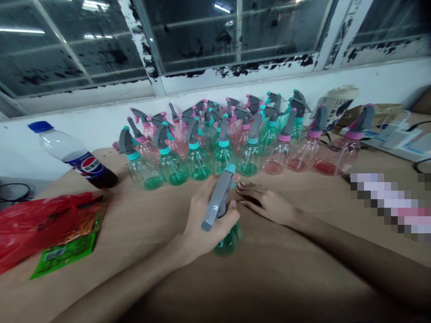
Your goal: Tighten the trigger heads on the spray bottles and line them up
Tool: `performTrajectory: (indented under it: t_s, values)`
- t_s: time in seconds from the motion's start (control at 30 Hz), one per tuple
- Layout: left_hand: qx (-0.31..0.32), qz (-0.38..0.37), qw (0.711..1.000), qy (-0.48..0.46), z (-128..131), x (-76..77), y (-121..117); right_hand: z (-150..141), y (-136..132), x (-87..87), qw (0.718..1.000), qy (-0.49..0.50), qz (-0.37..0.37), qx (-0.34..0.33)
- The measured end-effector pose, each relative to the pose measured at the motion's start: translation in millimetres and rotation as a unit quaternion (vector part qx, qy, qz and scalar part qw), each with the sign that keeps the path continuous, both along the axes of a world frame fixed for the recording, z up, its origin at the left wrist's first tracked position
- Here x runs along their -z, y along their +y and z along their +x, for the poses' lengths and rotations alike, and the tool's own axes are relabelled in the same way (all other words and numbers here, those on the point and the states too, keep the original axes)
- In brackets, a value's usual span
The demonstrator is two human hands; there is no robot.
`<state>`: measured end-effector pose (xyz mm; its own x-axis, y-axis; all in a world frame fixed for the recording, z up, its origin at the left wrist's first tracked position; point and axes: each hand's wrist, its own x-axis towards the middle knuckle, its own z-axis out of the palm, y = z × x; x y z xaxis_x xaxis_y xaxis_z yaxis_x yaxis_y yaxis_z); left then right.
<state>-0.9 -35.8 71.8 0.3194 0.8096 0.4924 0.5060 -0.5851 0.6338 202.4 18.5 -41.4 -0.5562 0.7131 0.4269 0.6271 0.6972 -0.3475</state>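
My left hand (205,215) is wrapped round a green spray bottle (229,240) with a grey trigger head (217,199) and teal nozzle, held just above the wooden table (276,278). My right hand (266,202) lies flat on the table beside it, fingers stretched out, fingertips close to the nozzle and holding nothing. Behind both hands stand rows of several finished spray bottles, green ones (198,159) on the left and pink ones (303,154) on the right.
A cola bottle (72,154) lies tilted at the back left. A red plastic bag (33,222) and a green snack packet (69,249) sit at the left edge. A lidded cup (338,105), a power strip (397,137) and cables stand at the back right below the window wall.
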Motion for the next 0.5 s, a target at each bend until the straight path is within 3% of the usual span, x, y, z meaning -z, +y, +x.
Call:
performTrajectory:
  t_s: [0.13,0.3,0.5]
  values:
    - [-0.013,-0.018,1.0,-0.005,1,2.6,-1,1,-3,0.8,1.0,-0.012,0.007,0.002]
    - [-0.017,-0.054,0.998,0.0,2,0.8,-1,6,-15,3.2,0.998,-0.033,0.006,0.052]
    - [-0.01,-0.044,0.999,0.014,-2,2.0,-1,13,-24,2.1,0.997,-0.055,-0.002,0.054]
